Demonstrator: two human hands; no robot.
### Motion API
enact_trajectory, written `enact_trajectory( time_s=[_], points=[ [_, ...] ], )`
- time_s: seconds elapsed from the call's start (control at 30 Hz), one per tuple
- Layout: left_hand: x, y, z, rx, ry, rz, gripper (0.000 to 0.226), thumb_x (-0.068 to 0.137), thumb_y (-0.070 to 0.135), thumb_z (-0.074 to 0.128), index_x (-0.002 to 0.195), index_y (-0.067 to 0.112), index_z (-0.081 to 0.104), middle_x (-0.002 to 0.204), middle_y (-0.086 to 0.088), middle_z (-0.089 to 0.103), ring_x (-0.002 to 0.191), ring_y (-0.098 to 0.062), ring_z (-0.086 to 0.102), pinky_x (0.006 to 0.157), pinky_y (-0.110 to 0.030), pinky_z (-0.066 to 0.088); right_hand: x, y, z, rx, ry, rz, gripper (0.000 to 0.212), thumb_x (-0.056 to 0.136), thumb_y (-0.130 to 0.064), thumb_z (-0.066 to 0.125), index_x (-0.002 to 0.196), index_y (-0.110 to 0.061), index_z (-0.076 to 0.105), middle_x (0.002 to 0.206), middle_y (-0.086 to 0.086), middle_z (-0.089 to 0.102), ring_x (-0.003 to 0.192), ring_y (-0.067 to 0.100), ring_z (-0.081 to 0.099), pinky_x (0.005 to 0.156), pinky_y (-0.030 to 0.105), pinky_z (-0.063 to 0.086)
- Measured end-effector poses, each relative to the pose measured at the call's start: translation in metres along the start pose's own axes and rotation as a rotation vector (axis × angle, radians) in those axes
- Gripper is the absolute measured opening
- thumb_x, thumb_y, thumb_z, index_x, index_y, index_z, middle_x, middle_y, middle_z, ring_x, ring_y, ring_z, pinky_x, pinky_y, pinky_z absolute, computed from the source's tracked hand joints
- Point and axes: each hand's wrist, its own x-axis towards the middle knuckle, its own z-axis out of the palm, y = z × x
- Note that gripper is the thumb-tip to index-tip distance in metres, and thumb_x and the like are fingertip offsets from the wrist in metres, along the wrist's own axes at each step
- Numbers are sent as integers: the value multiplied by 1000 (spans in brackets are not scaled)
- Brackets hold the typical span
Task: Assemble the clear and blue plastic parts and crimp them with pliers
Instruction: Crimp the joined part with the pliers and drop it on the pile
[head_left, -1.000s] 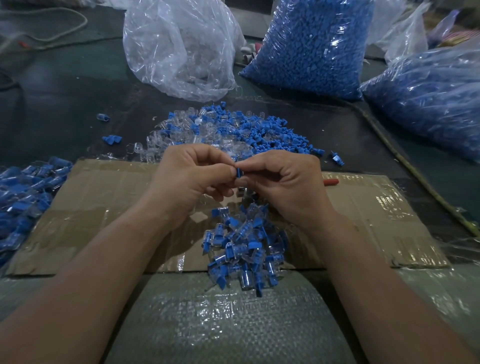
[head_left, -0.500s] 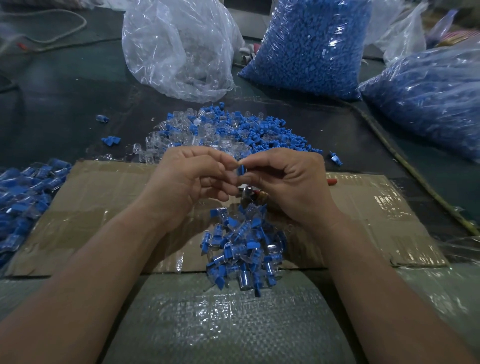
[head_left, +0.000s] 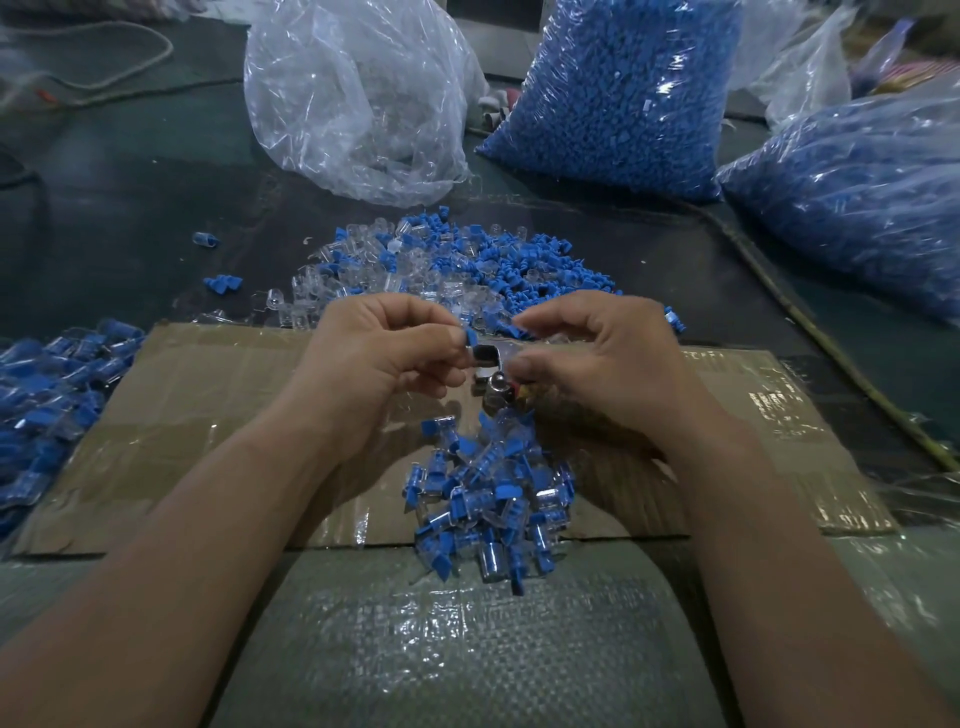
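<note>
While it hangs over the cardboard (head_left: 208, 415), the blue part (head_left: 471, 338) is pinched at the left hand's (head_left: 384, 364) fingertips.
Right hand (head_left: 608, 364) is curled just beside it; can't tell if it grips anything. Metal pliers (head_left: 493, 387) show below the gap between the hands. Assembled pile (head_left: 488, 499) lies nearer the body, loose heap (head_left: 467, 260) beyond the hands, clear bag (head_left: 353, 93) and blue bag (head_left: 613, 93) at the back.

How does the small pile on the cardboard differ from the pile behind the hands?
The near pile is small; the far pile spreads wider. In the near pile the pieces look joined, blue in clear; the far pile holds loose blue and clear parts. The near pile lies mostly on the cardboard, the far pile on the dark table. Both are blue and clear plastic.
</note>
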Motion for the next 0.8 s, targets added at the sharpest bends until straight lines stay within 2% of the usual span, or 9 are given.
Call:
enact_trajectory(
  time_s=[0.1, 0.2, 0.3, 0.37, 0.5, 0.63, 0.73, 0.8],
  points=[
    [0, 1, -2, 6, 14, 11, 14, 59, 14, 66, 70, 6, 63, 60, -6, 67, 50, -11, 61, 47, -17, 50, 1, 13, -19, -122, -101, 194, 60, 59, -47, 77, 114, -31, 61, 99, -23, 53, 95, -3, 50, 81, 17, 35],
    [1, 1, -2, 4, 32, 11, 14, 60, 14, 65, 71, 6, 62, 60, -6, 68, 50, -10, 61, 47, -16, 49, 0, 22, -32, -198, -255, 298, 92, 37, -65, 65, 123, -35, 53, 111, -17, 48, 103, 4, 44, 81, 22, 33],
    [1, 1, -2, -9, 43, 2, 15, 59, 14, 65, 72, 5, 62, 61, -6, 68, 50, -11, 61, 47, -17, 49, -3, 26, -36, -228, -444, 326, 105, 34, -64, 67, 132, -37, 43, 116, -18, 40, 106, 4, 39, 84, 26, 31],
    [1, 1, -2, -17, 41, -3, 15, 60, 13, 65, 73, 5, 62, 61, -6, 68, 50, -11, 61, 47, -16, 49, -3, 28, -35, -229, -501, 322, 106, 35, -61, 69, 134, -33, 42, 115, -17, 39, 105, 4, 39, 83, 24, 32],
    [1, 1, -1, -41, 39, -11, 14, 61, 11, 64, 74, 5, 61, 61, -6, 68, 50, -11, 61, 47, -16, 49, 0, 29, -36, -262, -427, 306, 97, 35, -64, 64, 126, -33, 50, 102, -22, 41, 91, -2, 42, 70, 16, 32],
    [0, 0, 1, -69, 55, -13, 15, 62, 11, 63, 75, 4, 60, 62, -6, 68, 51, -10, 61, 46, -15, 49, -3, 32, -41, -263, -465, 298, 91, 46, -53, 76, 130, -35, 46, 106, -20, 40, 96, -1, 40, 71, 11, 29],
    [0, 0, 1, -67, 54, -16, 15, 62, 11, 63, 75, 3, 59, 61, -6, 67, 51, -10, 61, 46, -15, 49, -3, 32, -40, -300, -458, 301, 81, 59, -35, 83, 131, -35, 45, 112, -14, 40, 99, 4, 39, 72, 13, 31],
    [0, 1, 1, -56, 49, -17, 16, 62, 11, 62, 76, 3, 59, 61, -5, 67, 51, -10, 61, 47, -15, 49, -1, 30, -36, -346, -438, 276, 74, 62, -32, 81, 128, -34, 48, 106, -13, 42, 94, 4, 42, 71, 20, 35]
  ],
)
